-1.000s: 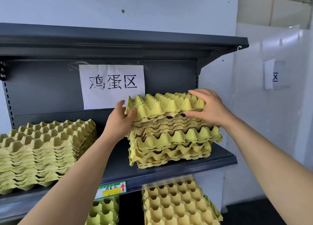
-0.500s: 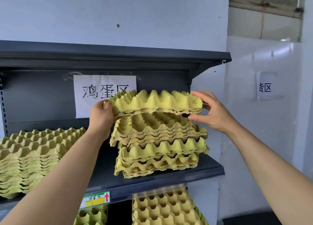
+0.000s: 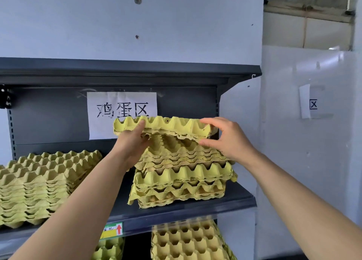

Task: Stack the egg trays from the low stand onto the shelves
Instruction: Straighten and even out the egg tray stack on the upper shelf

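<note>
A yellow-green egg tray (image 3: pixel 172 125) is held up a little above a stack of egg trays (image 3: pixel 182 179) on the right of the dark shelf (image 3: pixel 195 206). My left hand (image 3: pixel 133 142) grips the lifted tray's left edge, thumb on top. My right hand (image 3: pixel 227 140) pinches its right front edge between thumb and fingers. The tray sits level, with a gap under it at the front.
A second, taller stack of trays (image 3: pixel 43 185) fills the left of the same shelf. More trays (image 3: pixel 188 242) lie on the shelf below. A paper sign (image 3: pixel 121 110) hangs on the back panel. The upper shelf (image 3: pixel 137 71) overhangs close above. A white wall stands to the right.
The top tray has come up off the stack and now hangs apart from it. Both hands rose with it, and my view has tilted upward.
</note>
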### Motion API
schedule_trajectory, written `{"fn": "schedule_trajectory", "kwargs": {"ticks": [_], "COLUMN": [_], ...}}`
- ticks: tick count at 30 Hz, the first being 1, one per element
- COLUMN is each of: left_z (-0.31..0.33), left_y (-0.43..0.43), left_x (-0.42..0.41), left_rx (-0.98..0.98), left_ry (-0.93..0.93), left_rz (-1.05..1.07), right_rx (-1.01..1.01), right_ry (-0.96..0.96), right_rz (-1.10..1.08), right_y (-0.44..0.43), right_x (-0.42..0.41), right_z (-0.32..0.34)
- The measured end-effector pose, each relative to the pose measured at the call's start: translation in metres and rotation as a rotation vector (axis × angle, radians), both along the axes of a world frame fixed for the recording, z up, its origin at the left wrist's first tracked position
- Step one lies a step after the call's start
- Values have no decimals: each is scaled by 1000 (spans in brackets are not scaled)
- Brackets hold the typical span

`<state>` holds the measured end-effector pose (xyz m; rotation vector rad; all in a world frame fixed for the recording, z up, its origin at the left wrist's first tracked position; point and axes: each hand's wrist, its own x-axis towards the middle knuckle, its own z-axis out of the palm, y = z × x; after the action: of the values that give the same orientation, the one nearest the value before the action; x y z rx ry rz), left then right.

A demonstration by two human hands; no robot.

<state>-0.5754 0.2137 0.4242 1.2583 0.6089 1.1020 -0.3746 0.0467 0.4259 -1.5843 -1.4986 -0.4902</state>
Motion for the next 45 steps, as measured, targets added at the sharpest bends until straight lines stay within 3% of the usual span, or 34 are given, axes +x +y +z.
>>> {"fn": "schedule_trajectory", "kwargs": {"ticks": [6,18,22,31,35,39,45], "left_z": [0,15,20,11,4,-6,-7], "left_y": [-33,-38,-45,-13,0,15,37], "left_x": [5,43,43,-12,-26,-40,-44], "left_rx": [-68,-174,-203,-292,-284,-213,-170], "left_ry": [-15,-181,-208,-257,-204,-173,-192], "left_rz": [-265,-83,-201,-271,-275,-299,-197], "right_rx": [23,89,113,2,11,-30,-34], "right_ry": [-37,103,161,53,108,-25,16], "right_rz": [43,163,127,-41,16,-137,-4], "right_y": [11,-8,-11,-11,5,13,22], "right_x": [-14,17,31,57,44,42,24], "right_z": [-9,-7,-5,7,10,13,6]}}
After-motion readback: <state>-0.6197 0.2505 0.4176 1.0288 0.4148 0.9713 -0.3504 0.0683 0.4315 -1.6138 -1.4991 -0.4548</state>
